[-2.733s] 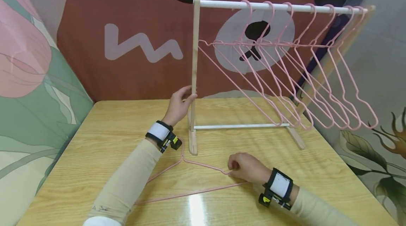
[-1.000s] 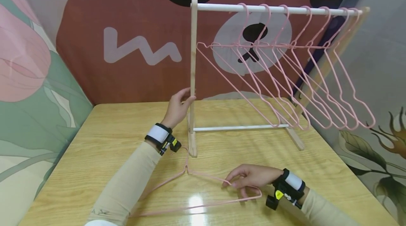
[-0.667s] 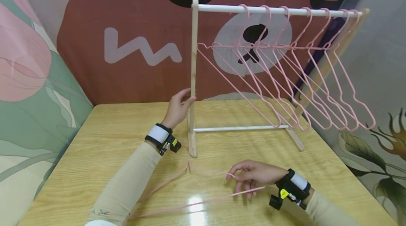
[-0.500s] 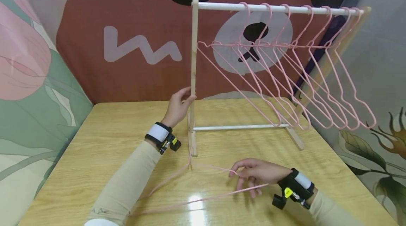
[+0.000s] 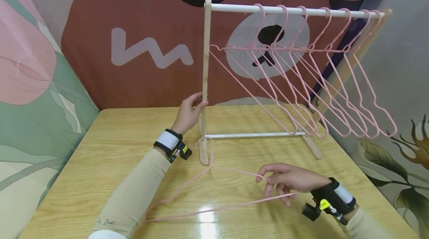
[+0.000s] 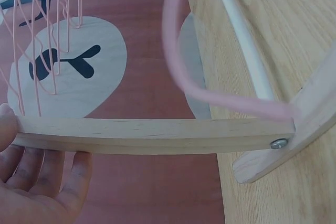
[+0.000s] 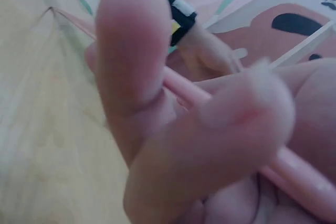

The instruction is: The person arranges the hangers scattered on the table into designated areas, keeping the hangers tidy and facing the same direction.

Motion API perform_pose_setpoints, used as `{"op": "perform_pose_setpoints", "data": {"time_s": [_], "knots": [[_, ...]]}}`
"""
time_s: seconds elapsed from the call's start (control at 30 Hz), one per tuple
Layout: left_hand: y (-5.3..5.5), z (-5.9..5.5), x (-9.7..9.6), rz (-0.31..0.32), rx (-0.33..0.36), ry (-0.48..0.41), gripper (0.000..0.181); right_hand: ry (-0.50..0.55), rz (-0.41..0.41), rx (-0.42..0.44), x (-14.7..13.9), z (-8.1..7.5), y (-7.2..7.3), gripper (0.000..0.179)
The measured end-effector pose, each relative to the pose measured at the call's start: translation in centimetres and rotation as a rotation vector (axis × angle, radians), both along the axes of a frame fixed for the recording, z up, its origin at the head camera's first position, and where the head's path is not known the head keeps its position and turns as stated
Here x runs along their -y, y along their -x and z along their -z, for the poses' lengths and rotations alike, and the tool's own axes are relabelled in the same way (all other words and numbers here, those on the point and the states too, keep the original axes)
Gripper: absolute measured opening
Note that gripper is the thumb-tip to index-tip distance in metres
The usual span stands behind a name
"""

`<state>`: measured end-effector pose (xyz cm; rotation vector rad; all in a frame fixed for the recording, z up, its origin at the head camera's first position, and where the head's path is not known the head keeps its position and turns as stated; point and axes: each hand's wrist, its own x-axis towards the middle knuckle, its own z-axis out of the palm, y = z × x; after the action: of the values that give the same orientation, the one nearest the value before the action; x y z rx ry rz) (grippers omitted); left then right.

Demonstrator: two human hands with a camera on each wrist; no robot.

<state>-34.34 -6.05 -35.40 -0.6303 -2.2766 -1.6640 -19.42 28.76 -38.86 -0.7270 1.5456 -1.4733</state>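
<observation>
A thin pink clothes hanger [image 5: 221, 207] is held near its right end by my right hand [image 5: 289, 176]. The right wrist view shows the thumb and fingers of this hand [image 7: 184, 150] around the pink rod [image 7: 299, 179]. In the head view the hanger's hook overlaps the foot of the garment rack; the left wrist view has the hook [image 6: 176, 66] in front of the rack's base. My left hand [image 5: 188, 114] grips the rack's near wooden post [image 5: 206, 53], thumb on one side and fingers on the other. My left forearm hides part of the hanger's left end.
Several pink hangers [image 5: 295, 48] hang from the white top rail [image 5: 231, 8], spread towards its right end. The rail's left part is bare. A lower white bar [image 5: 254, 135] joins the feet. The rack stands on a wooden table [image 5: 134, 127] before a printed curtain [image 5: 151, 86].
My right hand has shifted its hold on the hanger, turned, and moved right. The hanger has come along, its hook now farther right across the rack's foot. The left hand keeps its place on the post.
</observation>
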Motion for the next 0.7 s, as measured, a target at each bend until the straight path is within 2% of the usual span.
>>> {"op": "perform_pose_setpoints", "data": {"time_s": [0.37,0.57,0.7], "knots": [[-0.1,-0.1,-0.1,-0.004,0.013,0.0,0.036,-0.048,-0.001,-0.185,-1.9,-4.7,-0.9,0.033],[0.1,-0.1,-0.1,0.005,0.004,-0.009,0.036,-0.071,0.048,-0.282,-2.8,-6.9,-1.9,0.037],[0.0,-0.1,-0.1,0.017,0.003,-0.021,0.037,-0.081,0.096,-0.38,-3.3,-8.6,-2.8,0.04]]}}
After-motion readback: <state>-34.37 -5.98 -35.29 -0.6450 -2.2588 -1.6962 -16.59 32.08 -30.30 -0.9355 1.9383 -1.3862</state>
